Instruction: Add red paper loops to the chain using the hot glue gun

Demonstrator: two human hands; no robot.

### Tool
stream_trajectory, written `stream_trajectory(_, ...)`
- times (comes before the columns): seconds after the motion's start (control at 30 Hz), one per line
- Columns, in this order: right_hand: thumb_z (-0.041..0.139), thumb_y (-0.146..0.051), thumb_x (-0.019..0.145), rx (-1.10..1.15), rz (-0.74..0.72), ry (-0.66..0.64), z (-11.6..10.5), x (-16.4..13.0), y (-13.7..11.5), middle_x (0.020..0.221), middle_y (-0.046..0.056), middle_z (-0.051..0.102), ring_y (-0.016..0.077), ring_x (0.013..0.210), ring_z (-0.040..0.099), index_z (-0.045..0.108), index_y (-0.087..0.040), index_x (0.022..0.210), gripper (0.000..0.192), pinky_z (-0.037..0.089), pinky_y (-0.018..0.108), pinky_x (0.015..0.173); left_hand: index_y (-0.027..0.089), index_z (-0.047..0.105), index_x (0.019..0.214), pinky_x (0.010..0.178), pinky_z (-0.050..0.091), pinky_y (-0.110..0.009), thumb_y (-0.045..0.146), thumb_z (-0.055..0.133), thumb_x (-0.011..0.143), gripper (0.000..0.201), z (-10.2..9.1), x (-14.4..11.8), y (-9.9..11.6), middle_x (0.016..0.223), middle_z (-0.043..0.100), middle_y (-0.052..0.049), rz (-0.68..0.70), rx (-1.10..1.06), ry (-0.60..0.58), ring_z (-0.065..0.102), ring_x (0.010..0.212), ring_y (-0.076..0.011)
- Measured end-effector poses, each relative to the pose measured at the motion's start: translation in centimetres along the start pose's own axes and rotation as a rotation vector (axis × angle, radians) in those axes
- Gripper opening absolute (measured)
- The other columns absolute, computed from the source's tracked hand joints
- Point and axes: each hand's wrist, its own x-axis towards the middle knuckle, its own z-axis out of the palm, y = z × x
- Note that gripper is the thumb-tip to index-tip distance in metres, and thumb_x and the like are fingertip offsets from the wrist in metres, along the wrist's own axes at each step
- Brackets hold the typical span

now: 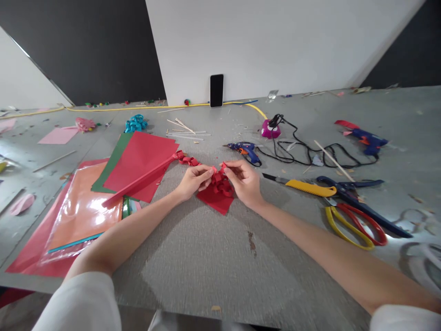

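Observation:
My left hand and my right hand meet near the middle of the table, thumbs and fingertips pinched on a curled red paper strip. Under the curls lies a flat piece of red paper. Left of my hands, another twisted red strip runs toward a long folded red paper strip, which rests across red sheets. Whether the two curled parts join behind my left fingers is hidden.
A blue glue gun lies just beyond my right hand, its black cord trailing right. A yellow cutter knife, scissors and dark-handled pliers lie to the right. A phone leans on the wall. Plastic-wrapped orange paper lies left.

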Motion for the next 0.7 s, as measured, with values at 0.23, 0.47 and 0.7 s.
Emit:
stream_trajectory(0.23,0.071,-0.052,0.096,0.006,0.011,-0.024,-0.02,0.0,0.1,0.11,0.008,0.079,0.0214,0.104,0.076,0.072,-0.026,0.102,0.027,0.062,0.04,0.096,0.015,0.068,0.089,0.04,0.034,-0.02,0.062,0.08,0.082,0.049,-0.49,0.24,-0.35,0.069,0.068,0.001,-0.013,-0.069,-0.014,0.051,0.039,-0.0048)
stream_trajectory(0.47,0.07,-0.055,0.096,-0.048,0.047,-0.035,-0.17,0.01,0.47,0.108,0.008,0.079,0.0205,0.097,0.075,0.073,-0.025,0.105,0.031,0.061,0.037,0.088,0.017,0.06,0.086,0.035,0.026,-0.019,0.061,0.08,0.083,0.049,-0.3,0.08,0.1,0.064,0.066,0.003,-0.042,-0.112,-0.057,0.047,0.034,-0.0046)
stream_trajectory(0.7,0.072,-0.054,0.095,-0.042,0.064,-0.029,-0.21,0.1,0.85,0.102,0.006,0.079,0.0187,0.087,0.074,0.073,-0.025,0.107,0.032,0.06,0.034,0.08,0.019,0.054,0.084,0.035,0.027,-0.019,0.062,0.078,0.083,0.049,-0.1,-0.02,0.32,0.06,0.063,0.004,-0.056,-0.114,-0.077,0.046,0.034,-0.0061)
